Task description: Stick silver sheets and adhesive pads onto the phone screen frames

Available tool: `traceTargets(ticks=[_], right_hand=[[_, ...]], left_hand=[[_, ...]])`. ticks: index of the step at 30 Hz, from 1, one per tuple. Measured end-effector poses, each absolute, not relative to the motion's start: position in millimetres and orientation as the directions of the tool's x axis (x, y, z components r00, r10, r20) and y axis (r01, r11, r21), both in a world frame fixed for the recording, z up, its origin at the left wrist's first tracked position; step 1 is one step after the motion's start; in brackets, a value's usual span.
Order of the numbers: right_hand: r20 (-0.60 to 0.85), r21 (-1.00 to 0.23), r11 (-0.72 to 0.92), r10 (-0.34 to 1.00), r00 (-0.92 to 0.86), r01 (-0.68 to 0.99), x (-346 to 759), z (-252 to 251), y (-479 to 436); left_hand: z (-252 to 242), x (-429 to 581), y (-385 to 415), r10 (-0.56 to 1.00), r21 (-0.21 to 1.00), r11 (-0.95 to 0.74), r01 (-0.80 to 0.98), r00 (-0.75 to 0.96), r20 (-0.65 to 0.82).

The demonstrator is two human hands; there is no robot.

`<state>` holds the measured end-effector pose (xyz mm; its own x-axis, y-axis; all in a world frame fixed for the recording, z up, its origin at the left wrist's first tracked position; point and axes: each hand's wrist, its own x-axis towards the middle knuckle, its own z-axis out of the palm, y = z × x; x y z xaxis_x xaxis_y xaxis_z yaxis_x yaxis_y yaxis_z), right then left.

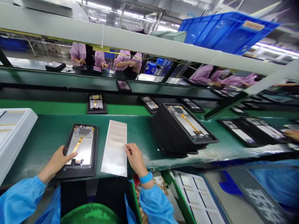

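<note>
A tablet with its inside exposed (pixel 84 146) lies in a black tray on the green bench, a gold ribbon cable running down it. My left hand (pixel 57 160) rests on the tray's left edge, its thumb over the tablet and its fingers partly hidden at the side. Just right of the tray lies a pale sheet of labels (pixel 114 149), with strips across its upper half. My right hand (pixel 135 157) pinches this sheet's right edge between thumb and fingertips. Farther right stands a stack of black trays (pixel 168 133) with another opened tablet on top.
A white foam box (pixel 16 133) stands at the left edge. Behind the bench, more tablets in trays sit on a green conveyor (pixel 121 109). A shelf bar (pixel 140 39) crosses above, bearing a blue bin (pixel 224 31). Boxes of parts (pixel 198 196) are below right. People in pink work opposite.
</note>
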<state>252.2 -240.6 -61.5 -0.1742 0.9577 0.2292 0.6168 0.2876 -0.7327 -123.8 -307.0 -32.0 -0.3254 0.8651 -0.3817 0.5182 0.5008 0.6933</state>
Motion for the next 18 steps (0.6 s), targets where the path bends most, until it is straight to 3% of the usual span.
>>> traceTargets(ticks=[3, 6, 8, 11, 14, 18], right_hand=[[0.207, -0.673, 0.267, 0.963, -0.170, 0.690, 247.5, -70.7, -234.4], [0.167, -0.589, 0.215, 0.976, -0.143, 0.779, 240.6, -74.6, -228.1], [0.155, -0.550, 0.178, 0.982, -0.110, 0.816, 236.7, -75.4, -225.9], [0.160, -0.523, 0.148, 0.984, -0.074, 0.840, 233.6, -76.2, -224.3], [0.173, -0.508, 0.144, 0.983, -0.063, 0.849, 232.7, -76.6, -223.5], [0.211, -0.499, 0.167, 0.975, -0.068, 0.851, 231.5, -76.2, -227.4]], left_hand=[[-30.8, -133.1, -318.6, 0.931, 0.428, 0.349, 0.834, -0.254, -0.264], [-24.7, -127.1, -325.4, 0.990, 0.179, 0.135, 0.975, -0.141, 0.025], [-21.4, -105.3, -325.3, 0.975, 0.180, -0.094, 0.979, 0.054, 0.217], [-22.6, -56.4, -314.2, 0.883, 0.268, -0.418, 0.868, 0.318, 0.346], [-33.6, -13.5, -294.2, 0.813, 0.265, -0.567, 0.780, 0.480, 0.329], [-54.1, 10.0, -273.7, 0.790, 0.259, -0.613, 0.747, 0.575, 0.212]])
